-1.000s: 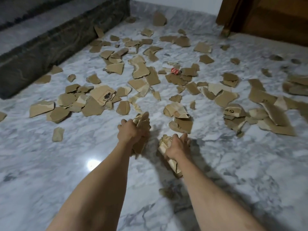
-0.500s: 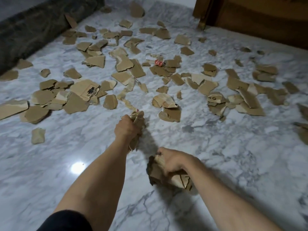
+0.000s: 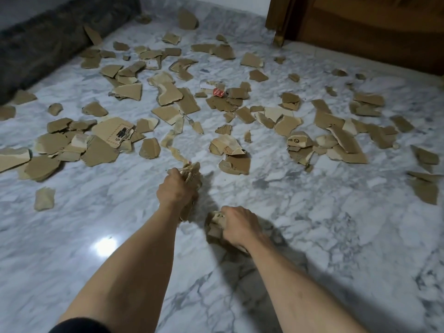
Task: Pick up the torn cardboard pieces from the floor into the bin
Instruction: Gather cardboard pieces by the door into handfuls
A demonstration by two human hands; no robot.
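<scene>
Currently, two separate handfuls of torn cardboard are held above the marble floor (image 3: pixel 336 236). The left hand (image 3: pixel 176 188) is closed tightly around a bunch of cardboard scraps (image 3: pixel 192 175), which stick out past the knuckles and below the wrist. The right hand (image 3: pixel 240 225) is likewise clenched on a second wad of scraps (image 3: pixel 215 228), held nearer to the camera and lower, with the pieces bulging out at the thumb side. The two hands are close together but not touching. Many more torn cardboard pieces (image 3: pixel 168 94) are scattered over the far half of the floor, from the dark stone step (image 3: pixel 48 49) along the far left edge to the wooden door frame (image 3: pixel 360 32) at the far right corner. Among them, a printed piece (image 3: pixel 115 132) lies toward the left and a small red scrap (image 3: pixel 218 92) near the middle. No bin can be made out.
</scene>
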